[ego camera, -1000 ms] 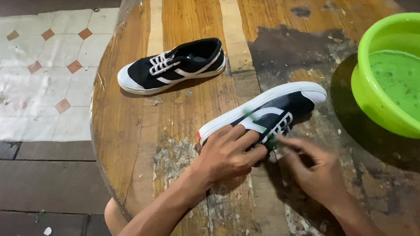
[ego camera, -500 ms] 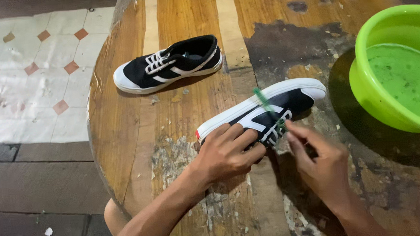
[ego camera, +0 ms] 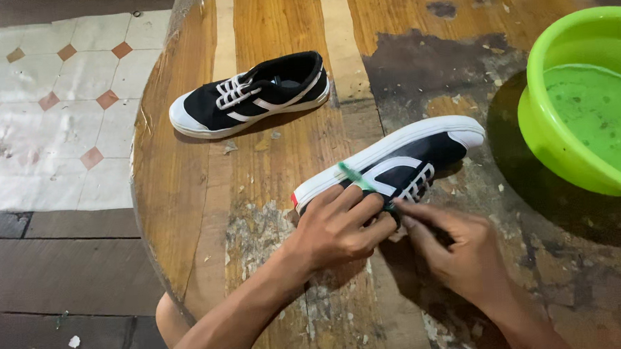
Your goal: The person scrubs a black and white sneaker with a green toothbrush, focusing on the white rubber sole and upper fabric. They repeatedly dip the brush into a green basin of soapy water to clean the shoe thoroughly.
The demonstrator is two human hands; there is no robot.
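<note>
Round wooden worktop [ego camera: 186,201], worn, paint flaking, dark wet patch toward the far right. 2 black sneakers with white soles and white stripes on it, well apart. Near sneaker [ego camera: 401,162] lying tipped on its side at centre, sole edge turned away from the person, toe pointing right toward the basin, laces facing the hands. Left hand [ego camera: 337,226] pressed over the heel end of this sneaker, fingers curled down on the upper, clamping it against the worktop. Right hand [ego camera: 460,255] just beside the left, fingers pinched together on the dark handle end of a green toothbrush [ego camera: 356,177]; brush laid across the side of the sneaker, tip near the sole edge. Fingertips of both hands almost meeting at the handle; whether touching, cannot tell. Far sneaker [ego camera: 251,95] upright near the left rim of the worktop, toe pointing left, white laces showing, untouched. Bright green plastic basin [ego camera: 542,129] at the right edge, holding cloudy water with specks floating on it, near the toe of the near sneaker but apart from it. Small crumbs and flakes scattered across the wood. Below the worktop on the left, tiled floor [ego camera: 49,102], pale with small reddish diamonds, then dark boards nearer. A bare knee [ego camera: 172,326] just visible under the near rim.
</note>
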